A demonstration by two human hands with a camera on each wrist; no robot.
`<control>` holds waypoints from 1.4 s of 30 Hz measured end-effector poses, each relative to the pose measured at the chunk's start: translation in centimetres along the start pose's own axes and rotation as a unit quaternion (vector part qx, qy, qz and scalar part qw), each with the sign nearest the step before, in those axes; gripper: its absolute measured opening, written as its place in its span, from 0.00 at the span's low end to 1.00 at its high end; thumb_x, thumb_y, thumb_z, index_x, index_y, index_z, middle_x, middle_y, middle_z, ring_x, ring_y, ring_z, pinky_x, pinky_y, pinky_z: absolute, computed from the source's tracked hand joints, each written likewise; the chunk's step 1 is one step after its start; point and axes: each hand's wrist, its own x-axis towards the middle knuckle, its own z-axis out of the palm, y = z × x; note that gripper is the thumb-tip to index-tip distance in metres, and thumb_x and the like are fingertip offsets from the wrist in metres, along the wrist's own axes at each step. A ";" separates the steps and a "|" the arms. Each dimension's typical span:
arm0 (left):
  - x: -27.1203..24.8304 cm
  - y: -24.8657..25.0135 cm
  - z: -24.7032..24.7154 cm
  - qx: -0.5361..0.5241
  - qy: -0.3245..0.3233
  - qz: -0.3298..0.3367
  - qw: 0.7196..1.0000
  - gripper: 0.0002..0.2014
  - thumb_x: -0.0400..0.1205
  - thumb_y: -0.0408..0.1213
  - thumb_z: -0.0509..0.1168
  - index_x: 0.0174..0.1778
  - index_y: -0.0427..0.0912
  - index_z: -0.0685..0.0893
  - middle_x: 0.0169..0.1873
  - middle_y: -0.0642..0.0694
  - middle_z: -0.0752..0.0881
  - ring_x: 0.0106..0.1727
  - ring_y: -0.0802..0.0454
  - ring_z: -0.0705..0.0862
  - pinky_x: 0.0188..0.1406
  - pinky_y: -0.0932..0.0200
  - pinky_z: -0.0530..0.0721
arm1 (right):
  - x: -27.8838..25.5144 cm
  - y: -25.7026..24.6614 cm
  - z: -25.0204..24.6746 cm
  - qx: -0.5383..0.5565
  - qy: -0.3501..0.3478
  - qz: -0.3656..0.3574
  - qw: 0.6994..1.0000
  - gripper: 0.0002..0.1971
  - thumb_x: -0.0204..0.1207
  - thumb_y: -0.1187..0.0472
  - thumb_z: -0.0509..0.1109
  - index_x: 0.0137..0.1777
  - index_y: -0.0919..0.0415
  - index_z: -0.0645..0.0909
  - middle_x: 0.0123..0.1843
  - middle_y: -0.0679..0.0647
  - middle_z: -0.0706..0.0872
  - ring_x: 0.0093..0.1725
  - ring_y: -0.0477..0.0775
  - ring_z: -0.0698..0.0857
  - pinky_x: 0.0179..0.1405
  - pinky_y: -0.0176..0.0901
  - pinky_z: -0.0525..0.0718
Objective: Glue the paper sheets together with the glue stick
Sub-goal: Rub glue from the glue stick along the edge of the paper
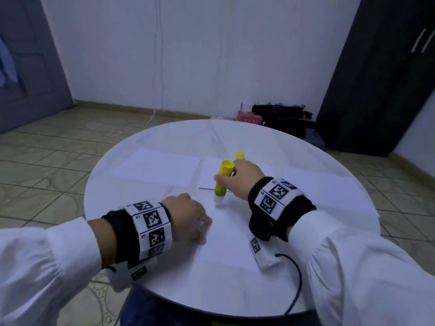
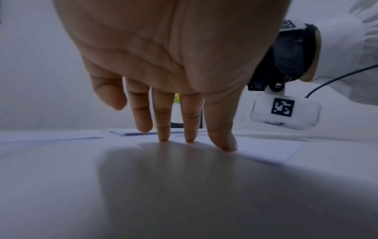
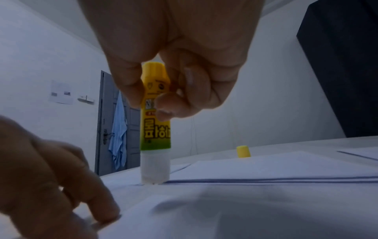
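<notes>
A yellow glue stick (image 1: 222, 182) stands tip down on the far edge of the nearest paper sheet (image 1: 226, 238). My right hand (image 1: 235, 178) pinches its barrel between thumb and fingers. In the right wrist view the glue stick (image 3: 155, 129) shows its clear uncapped end touching the paper (image 3: 225, 210), with my right hand (image 3: 161, 98) wrapped round the upper barrel. My left hand (image 1: 188, 217) lies on the same sheet's left part. Its straight fingertips (image 2: 163, 137) press the paper down. The yellow cap (image 1: 239, 156) stands farther back on a middle sheet (image 1: 209, 177).
A round white table (image 1: 235, 135) carries two more sheets, one at far left (image 1: 155, 169) and one at right (image 1: 322, 184). A cable (image 1: 296, 285) hangs from my right wrist over the near table edge. Dark bags (image 1: 282, 118) lie on the tiled floor behind.
</notes>
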 end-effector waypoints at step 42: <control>-0.1 0.5 -0.2 0.025 -0.048 -0.068 0.996 0.62 0.62 0.69 0.74 0.81 0.53 0.40 0.78 0.46 0.63 0.76 0.36 0.66 0.75 0.40 0.65 | -1.2 -1.0 2.3 -0.048 -0.047 -0.005 0.998 0.11 0.74 0.51 0.66 0.45 0.58 0.72 0.46 0.54 0.79 0.46 0.56 0.78 0.40 0.44 0.72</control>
